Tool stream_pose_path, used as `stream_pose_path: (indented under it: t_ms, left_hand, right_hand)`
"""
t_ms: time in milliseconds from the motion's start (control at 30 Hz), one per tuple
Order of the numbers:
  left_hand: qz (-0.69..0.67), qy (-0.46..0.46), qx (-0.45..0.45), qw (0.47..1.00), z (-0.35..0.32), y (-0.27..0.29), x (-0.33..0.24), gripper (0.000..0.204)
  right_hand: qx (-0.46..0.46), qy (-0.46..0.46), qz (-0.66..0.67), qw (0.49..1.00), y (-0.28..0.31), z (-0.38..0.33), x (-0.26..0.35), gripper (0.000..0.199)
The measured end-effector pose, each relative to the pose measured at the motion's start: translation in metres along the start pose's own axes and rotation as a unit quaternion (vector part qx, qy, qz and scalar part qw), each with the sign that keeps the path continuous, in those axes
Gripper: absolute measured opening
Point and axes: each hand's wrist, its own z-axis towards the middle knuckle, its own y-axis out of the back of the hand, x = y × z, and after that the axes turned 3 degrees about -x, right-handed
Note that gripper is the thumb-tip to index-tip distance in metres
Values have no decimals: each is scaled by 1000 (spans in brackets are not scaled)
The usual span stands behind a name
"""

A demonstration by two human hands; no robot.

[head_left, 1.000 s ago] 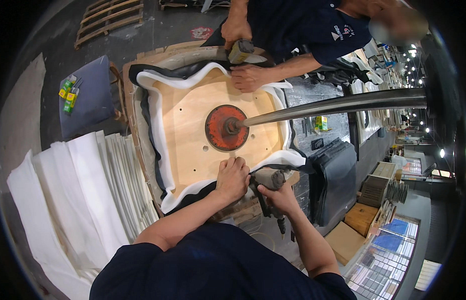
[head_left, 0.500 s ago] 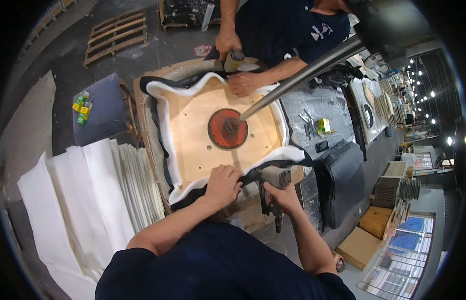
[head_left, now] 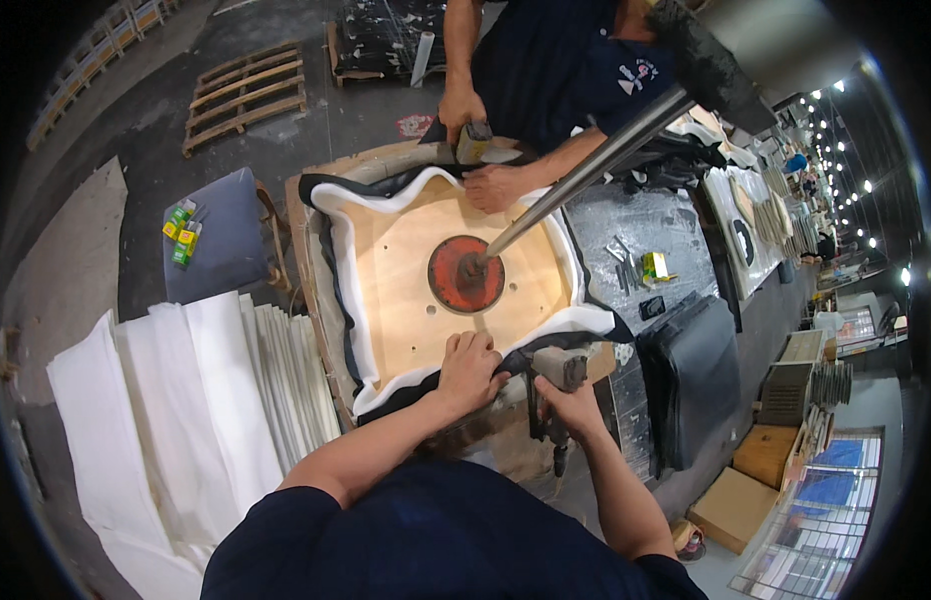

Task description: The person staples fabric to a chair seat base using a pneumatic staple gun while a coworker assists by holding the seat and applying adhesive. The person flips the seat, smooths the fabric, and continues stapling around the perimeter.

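Note:
A pale wooden seat panel lies face up, ringed by white padding and a black cover. At its near edge my left hand has its fingers bent over the wood and its thumb at the black cover, pinching the edge. My right hand is wrapped around a staple gun, whose head sits beside the near right part of the cover. On the panel's middle rests a round red pressing disc at the end of a metal rod.
Across the panel a co-worker's hand presses the far edge; the other holds a staple gun. White padding sheets stand at left, near a grey-blue seat bearing small boxes. Black sheets and a yellow-green box lie at right.
The whole view has shifted, so the scene sits slightly lower and further right. My left hand reaches a little further onto the panel; my right hand still grips the staple gun.

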Motion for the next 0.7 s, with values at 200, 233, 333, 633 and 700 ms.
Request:
stream_pose_path:
  t_ms: [200,233,333,633,700]
  left_hand:
    - [22,41,13,999,2,-1,-8,42]
    - [23,43,14,999,6,-1,-6,42]
    - [16,57,27,998,9,-3,-3,43]
    - [-14,81,25,996,13,-8,3,25]
    - [-18,86,26,996,13,-9,4,23]
  right_hand:
    - [29,-38,-20,999,-3,-7,15,47]
    - [40,-35,-13,999,-1,-2,13,52]
    - [56,-32,-5,998,-1,6,17,56]
    - [75,-67,-60,993,-6,14,32,49]
    - [77,-72,-73,992,-11,15,39,45]
